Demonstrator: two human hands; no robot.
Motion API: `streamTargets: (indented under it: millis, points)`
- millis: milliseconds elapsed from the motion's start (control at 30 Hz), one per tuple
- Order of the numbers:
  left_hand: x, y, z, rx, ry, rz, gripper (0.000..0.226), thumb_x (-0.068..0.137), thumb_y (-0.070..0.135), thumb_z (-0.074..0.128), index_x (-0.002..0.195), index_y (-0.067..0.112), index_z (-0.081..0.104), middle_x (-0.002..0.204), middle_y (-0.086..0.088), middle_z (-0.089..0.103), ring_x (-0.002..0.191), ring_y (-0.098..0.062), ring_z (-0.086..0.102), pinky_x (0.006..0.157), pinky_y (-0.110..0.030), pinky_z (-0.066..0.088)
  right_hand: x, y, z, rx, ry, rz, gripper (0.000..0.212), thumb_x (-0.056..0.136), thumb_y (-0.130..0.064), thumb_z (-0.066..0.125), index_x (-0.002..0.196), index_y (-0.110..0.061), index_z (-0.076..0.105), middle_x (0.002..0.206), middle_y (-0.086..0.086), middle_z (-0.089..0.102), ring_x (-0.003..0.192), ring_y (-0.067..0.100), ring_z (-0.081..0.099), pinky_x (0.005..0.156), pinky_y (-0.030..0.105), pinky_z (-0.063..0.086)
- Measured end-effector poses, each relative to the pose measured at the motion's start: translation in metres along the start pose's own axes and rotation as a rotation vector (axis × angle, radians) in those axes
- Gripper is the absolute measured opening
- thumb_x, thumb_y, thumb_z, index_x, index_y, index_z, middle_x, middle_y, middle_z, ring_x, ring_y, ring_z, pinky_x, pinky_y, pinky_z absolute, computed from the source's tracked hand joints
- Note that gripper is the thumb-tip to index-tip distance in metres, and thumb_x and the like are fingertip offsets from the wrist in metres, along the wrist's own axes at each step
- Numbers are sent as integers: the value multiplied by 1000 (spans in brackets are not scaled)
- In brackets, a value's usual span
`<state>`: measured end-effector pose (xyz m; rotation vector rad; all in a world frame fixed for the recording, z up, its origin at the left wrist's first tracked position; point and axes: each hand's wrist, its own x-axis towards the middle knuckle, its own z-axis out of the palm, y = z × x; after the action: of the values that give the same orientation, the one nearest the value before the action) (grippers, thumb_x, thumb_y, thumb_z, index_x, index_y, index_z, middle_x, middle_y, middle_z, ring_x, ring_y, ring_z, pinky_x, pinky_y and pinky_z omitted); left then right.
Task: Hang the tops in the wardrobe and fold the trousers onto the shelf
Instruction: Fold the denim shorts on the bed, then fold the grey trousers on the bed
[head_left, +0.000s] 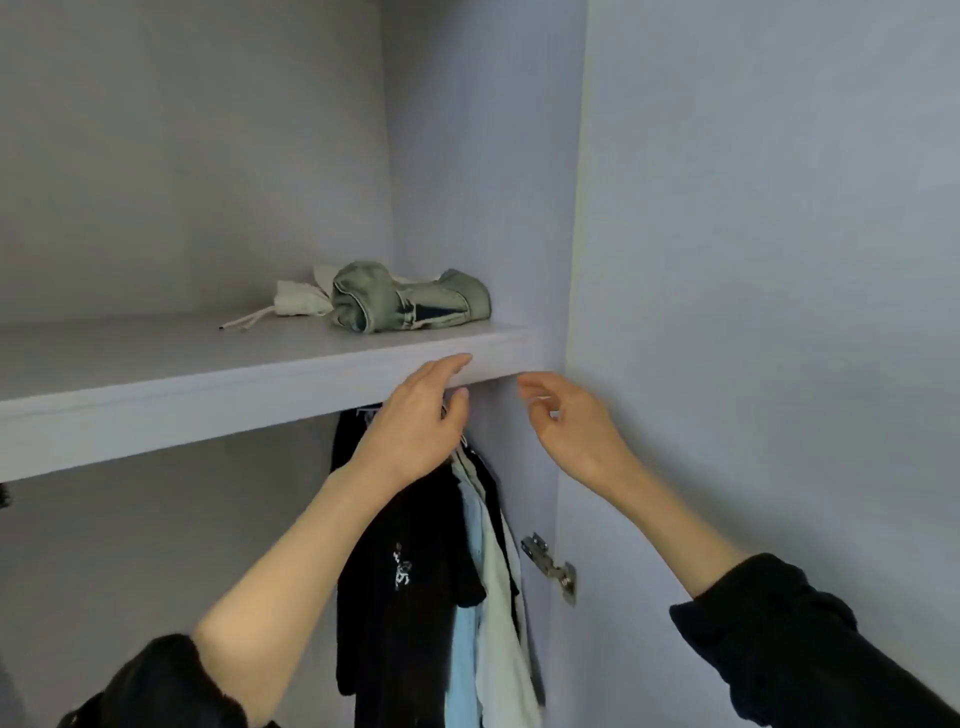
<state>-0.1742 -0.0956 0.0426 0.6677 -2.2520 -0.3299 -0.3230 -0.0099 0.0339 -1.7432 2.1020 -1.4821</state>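
Head view: the left hand (415, 421), fingers loosely curled, reaches among hung tops (415, 597) below the shelf (156, 395); its grasp cannot be told. The right hand (569, 421) hovers relaxed, holding nothing. Folded trousers (410, 304) lie on the shelf.

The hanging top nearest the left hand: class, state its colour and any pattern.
Black top with a small white print, seen in the head view.
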Motion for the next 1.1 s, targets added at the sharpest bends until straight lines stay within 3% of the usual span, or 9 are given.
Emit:
streamTargets:
  millis: [200, 333, 433, 533, 633, 733, 833, 900, 1100]
  points:
    - [-106, 52, 71, -268, -281, -74, 33, 98, 14, 44, 130, 14, 54, 124, 3, 58, 108, -5, 51, 88, -8, 31, -166, 57, -31, -1, -96, 381, 32, 96, -9, 42, 125, -12, 56, 114, 6, 67, 104, 23, 63, 89, 26, 44]
    - [-173, 95, 131, -436, -469, -82, 27, 97, 13, 47, 120, 13, 60, 107, 3, 64, 101, -7, 58, 85, -12, 39, -276, 89, -72, -49, -124, 569, 30, 98, -14, 45, 125, -12, 57, 117, 7, 66, 105, 23, 62, 96, 29, 45]
    - [-217, 146, 171, -527, -678, -39, 23, 97, 17, 47, 116, 17, 60, 101, 8, 65, 90, 13, 58, 82, -5, 42, -354, 109, -119, -52, -59, 702, 29, 98, -12, 46, 124, -9, 59, 116, 6, 65, 106, 21, 61, 90, 20, 43]
    - [-243, 204, 203, -580, -820, 34, 25, 97, 22, 47, 118, 19, 61, 101, 13, 65, 89, 19, 56, 78, 1, 39, -419, 123, -179, -116, 50, 792, 28, 97, -9, 47, 121, -5, 60, 117, 9, 65, 97, 19, 63, 83, 18, 43]
    - [-259, 288, 242, -590, -923, 149, 27, 97, 21, 47, 120, 17, 60, 107, 5, 66, 97, 0, 63, 83, -7, 43, -493, 128, -252, -103, 246, 918, 28, 97, -2, 42, 119, 1, 59, 112, 13, 64, 83, 13, 60, 76, 17, 46]
    - [-280, 393, 290, -683, -1020, 264, 23, 97, 16, 47, 115, 21, 61, 104, 5, 66, 96, 2, 62, 88, -13, 44, -580, 130, -331, -122, 389, 1039, 28, 98, -7, 42, 121, -4, 59, 109, 10, 66, 91, 15, 61, 85, 24, 47]
    - [-308, 482, 325, -708, -1126, 403, 22, 97, 23, 47, 102, 43, 55, 103, 16, 66, 104, -8, 61, 96, -29, 47, -653, 131, -388, -122, 525, 1130, 26, 99, -11, 43, 119, -8, 59, 105, 10, 67, 89, 15, 60, 76, 18, 47]
    - [-332, 532, 347, -739, -1208, 460, 18, 97, 26, 47, 103, 41, 56, 108, 12, 66, 107, -10, 60, 98, -30, 46, -696, 124, -416, -126, 619, 1186, 24, 99, -11, 43, 117, -11, 59, 105, 9, 66, 92, 20, 62, 69, 14, 46]
    - [-399, 657, 405, -767, -1427, 649, 20, 99, 23, 45, 109, 35, 56, 109, 12, 64, 113, -10, 57, 100, -28, 44, -798, 118, -477, -194, 832, 1332, 23, 98, -11, 45, 115, -15, 59, 97, 3, 66, 89, 16, 62, 76, 23, 47]
